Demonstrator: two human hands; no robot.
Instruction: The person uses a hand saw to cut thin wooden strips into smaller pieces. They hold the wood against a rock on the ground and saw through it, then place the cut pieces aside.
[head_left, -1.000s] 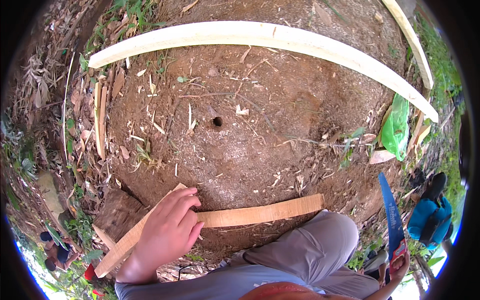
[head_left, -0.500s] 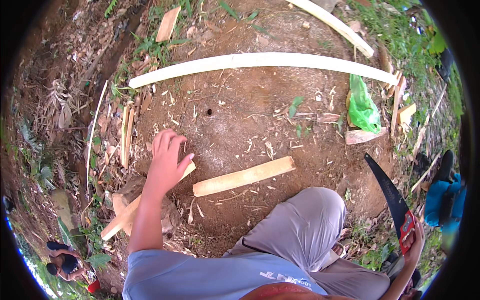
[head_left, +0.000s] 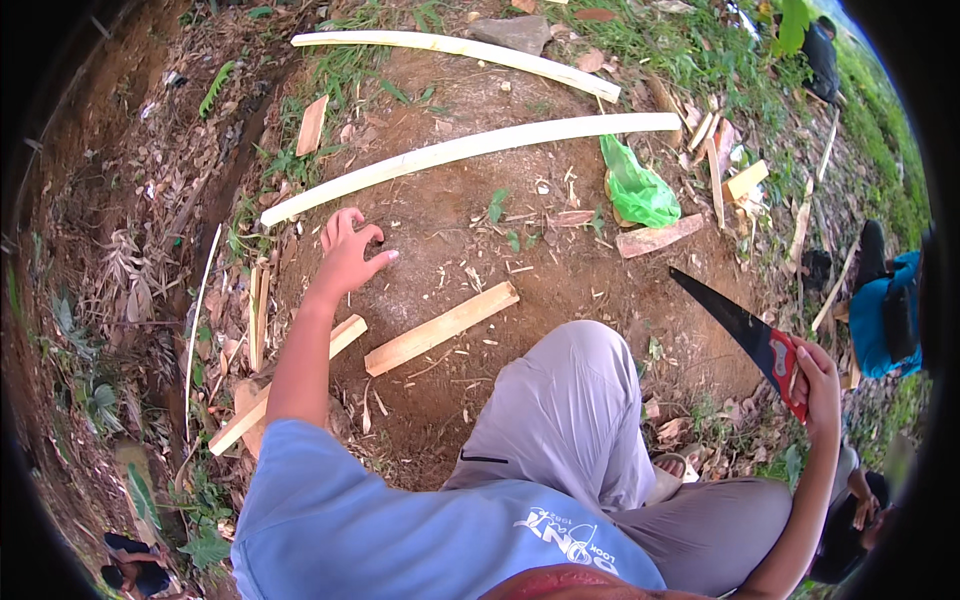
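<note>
My left hand (head_left: pixel 350 252) reaches out over the dirt with fingers curled but apart, and nothing is in it. Just beyond its fingertips lies a long pale wooden strip (head_left: pixel 470 146). My right hand (head_left: pixel 820 385) grips a handsaw (head_left: pixel 740 322) by its red handle, the black blade pointing up and to the left. On the ground in front of my knee rests a short wooden board (head_left: pixel 440 330). Beneath my left forearm, a second wooden piece (head_left: pixel 240 426) lies slanted across a wood block, partly hidden by the arm.
Farther away, another long strip (head_left: pixel 455 48) lies near a grey stone (head_left: pixel 510 35). A green plastic bag (head_left: pixel 640 190) sits beside a flat wood offcut (head_left: pixel 660 236). Thin sticks (head_left: pixel 258 315) lie at the left. Other people are at the right edge and lower left.
My left hand has moved forward, toward the long strip. The saw has stayed in my right hand, with its tip shifted left and up in the view. The whole view has turned.
</note>
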